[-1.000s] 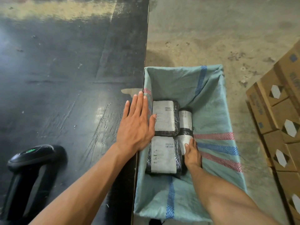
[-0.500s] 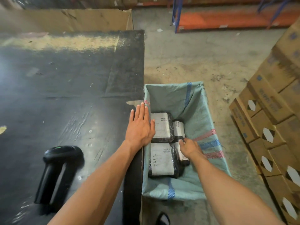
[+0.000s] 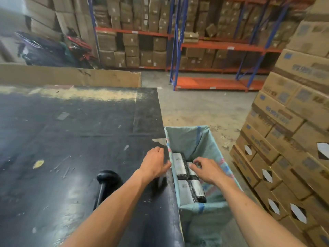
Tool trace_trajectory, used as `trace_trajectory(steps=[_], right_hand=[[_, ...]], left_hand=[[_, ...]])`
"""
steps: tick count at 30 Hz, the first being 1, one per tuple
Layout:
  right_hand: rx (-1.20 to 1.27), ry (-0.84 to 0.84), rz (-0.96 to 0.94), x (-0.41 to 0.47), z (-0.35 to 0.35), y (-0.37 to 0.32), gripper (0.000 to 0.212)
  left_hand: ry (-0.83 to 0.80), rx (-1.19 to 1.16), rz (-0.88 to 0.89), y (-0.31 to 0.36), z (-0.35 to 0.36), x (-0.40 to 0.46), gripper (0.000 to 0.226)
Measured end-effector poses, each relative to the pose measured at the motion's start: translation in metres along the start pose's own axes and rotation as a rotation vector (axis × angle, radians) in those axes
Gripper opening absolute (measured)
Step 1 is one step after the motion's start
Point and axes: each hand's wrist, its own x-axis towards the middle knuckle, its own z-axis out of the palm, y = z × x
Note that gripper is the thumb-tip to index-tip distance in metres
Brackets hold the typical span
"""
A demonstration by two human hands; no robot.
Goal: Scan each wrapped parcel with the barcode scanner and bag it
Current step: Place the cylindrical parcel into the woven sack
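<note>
Several black-wrapped parcels (image 3: 179, 164) with white labels lie in a green woven sack (image 3: 185, 138) that hangs open beside the right edge of the black table (image 3: 80, 131). My left hand (image 3: 154, 164) rests palm down on the table edge next to the sack, fingers curled and holding nothing. Over the sack, my right hand (image 3: 206, 169) hovers above the parcels with its fingers spread and nothing in it. A black barcode scanner (image 3: 106, 182) lies on the table near my left forearm.
Stacked cardboard boxes (image 3: 288, 139) stand close on the right of the sack. A large flat cardboard sheet (image 3: 71, 75) stands behind the table. Blue and orange shelving (image 3: 210, 47) full of boxes fills the back. Bare concrete floor (image 3: 201, 107) lies between.
My right hand has lifted off the parcels and opened above them. My left hand has curled slightly at the table edge. My view has tilted up to show the warehouse.
</note>
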Motion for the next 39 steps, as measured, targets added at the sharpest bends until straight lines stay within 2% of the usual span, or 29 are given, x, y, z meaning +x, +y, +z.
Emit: trace_trajectory(steps=[2, 6, 10, 13, 17, 20, 26, 31, 35, 39], right_hand=[[0.002, 0.024, -0.075, -0.012, 0.003, -0.035, 0.045], [-0.05, 0.064, -0.211, -0.033, 0.02, -0.109, 0.05], [-0.072, 0.088, -0.307, -0.055, 0.049, -0.171, 0.05], [-0.051, 0.045, -0.32, -0.07, 0.073, -0.204, 0.056], [0.042, -0.015, -0.261, -0.089, 0.101, -0.24, 0.069], [0.089, -0.015, -0.205, -0.1, 0.122, -0.26, 0.074], [0.286, 0.011, -0.026, -0.109, 0.159, -0.282, 0.085], [0.398, 0.096, 0.044, -0.111, 0.179, -0.302, 0.074], [0.404, 0.127, 0.052, -0.107, 0.182, -0.304, 0.061], [0.379, 0.141, 0.039, -0.093, 0.17, -0.291, 0.057]], left_hand=[[0.068, 0.051, 0.018, -0.016, -0.022, -0.014, 0.043], [0.192, 0.08, -0.008, -0.065, -0.06, -0.048, 0.046], [0.286, 0.036, -0.159, -0.126, -0.08, -0.092, 0.048], [0.33, -0.001, -0.315, -0.171, -0.08, -0.127, 0.046], [0.232, 0.046, -0.407, -0.209, -0.055, -0.168, 0.049], [0.032, 0.099, -0.38, -0.216, -0.02, -0.188, 0.073], [0.023, 0.138, -0.347, -0.221, -0.001, -0.19, 0.077], [0.027, 0.126, -0.348, -0.224, 0.003, -0.191, 0.078], [0.035, 0.133, -0.352, -0.223, 0.002, -0.191, 0.079], [0.031, 0.136, -0.357, -0.221, -0.001, -0.193, 0.079]])
